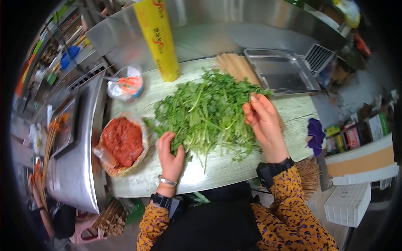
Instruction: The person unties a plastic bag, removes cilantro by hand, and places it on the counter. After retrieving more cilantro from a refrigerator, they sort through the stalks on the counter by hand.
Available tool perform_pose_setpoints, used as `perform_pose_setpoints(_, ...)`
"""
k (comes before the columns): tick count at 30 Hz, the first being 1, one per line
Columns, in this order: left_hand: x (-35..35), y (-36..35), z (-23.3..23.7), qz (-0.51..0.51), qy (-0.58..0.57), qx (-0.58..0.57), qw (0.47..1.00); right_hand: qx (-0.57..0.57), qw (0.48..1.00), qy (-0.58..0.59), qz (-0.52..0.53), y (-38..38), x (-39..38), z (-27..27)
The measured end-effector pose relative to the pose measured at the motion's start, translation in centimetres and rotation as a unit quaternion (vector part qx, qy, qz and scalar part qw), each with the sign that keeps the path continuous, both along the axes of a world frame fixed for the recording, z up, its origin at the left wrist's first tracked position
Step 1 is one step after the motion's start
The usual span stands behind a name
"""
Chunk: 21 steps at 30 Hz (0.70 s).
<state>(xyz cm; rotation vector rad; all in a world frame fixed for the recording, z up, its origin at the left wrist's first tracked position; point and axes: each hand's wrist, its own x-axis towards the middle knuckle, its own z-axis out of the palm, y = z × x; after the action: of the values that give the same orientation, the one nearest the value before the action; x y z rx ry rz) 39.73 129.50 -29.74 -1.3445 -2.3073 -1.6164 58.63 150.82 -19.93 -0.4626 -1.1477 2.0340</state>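
Note:
A wide heap of green leafy herbs with pale stems (205, 113) lies in the middle of the light table (146, 186). At the heap's lower left edge, my left hand (170, 157) touches the leaves, thumb and fingers apart. My right hand (266, 123) is at the heap's right side, its thumb and index finger pinched on a bit of green herb. Left of my left hand stands a lined bowl of red minced meat (122, 141).
Behind the herbs are wooden skewers (238, 67), a metal tray (281, 72) and an upright yellow roll (158, 39). A small tub (125, 85) stands back left, beside a steel counter (75, 167). A purple cloth (315, 136) hangs at the right edge.

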Motion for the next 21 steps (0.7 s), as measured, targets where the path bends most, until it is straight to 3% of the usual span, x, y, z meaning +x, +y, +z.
perform_pose_setpoints(4,0.0,-0.1,0.2,-0.007,-0.004,0.002,1.000,-0.015,0.996,-0.063,0.066,-5.1,-0.7,-1.2)
perform_pose_setpoints(7,-0.2,-0.3,0.5,-0.006,-0.067,0.012,0.998,0.038,0.979,-0.129,0.151,-7.4,-1.2,-3.6)
perform_pose_setpoints(9,-0.3,-0.3,1.9,0.020,-0.019,-0.008,1.000,0.069,0.966,-0.180,0.173,-8.1,-1.2,-5.8)
perform_pose_setpoints(12,-0.7,0.3,4.0,0.055,0.048,-0.024,0.997,0.061,0.964,-0.168,0.197,-9.7,-0.9,-7.8)
perform_pose_setpoints(14,-0.5,1.1,5.1,0.028,-0.012,-0.046,0.998,0.075,0.971,-0.149,0.173,-10.9,-0.4,-8.0)
perform_pose_setpoints(16,0.3,2.0,5.5,0.009,-0.007,-0.040,0.999,0.271,0.905,-0.232,0.233,-11.2,0.7,-7.3)
perform_pose_setpoints(17,0.7,2.3,5.7,-0.022,0.087,-0.058,0.994,0.371,0.886,-0.208,0.183,-11.3,0.8,-7.0)
perform_pose_setpoints(18,1.0,2.7,5.9,-0.052,0.180,-0.074,0.980,0.368,0.887,-0.214,0.177,-11.1,1.1,-7.3)
perform_pose_setpoints(21,1.0,3.5,4.8,-0.039,0.217,-0.106,0.970,0.421,0.864,-0.205,0.184,-10.7,1.4,-8.2)
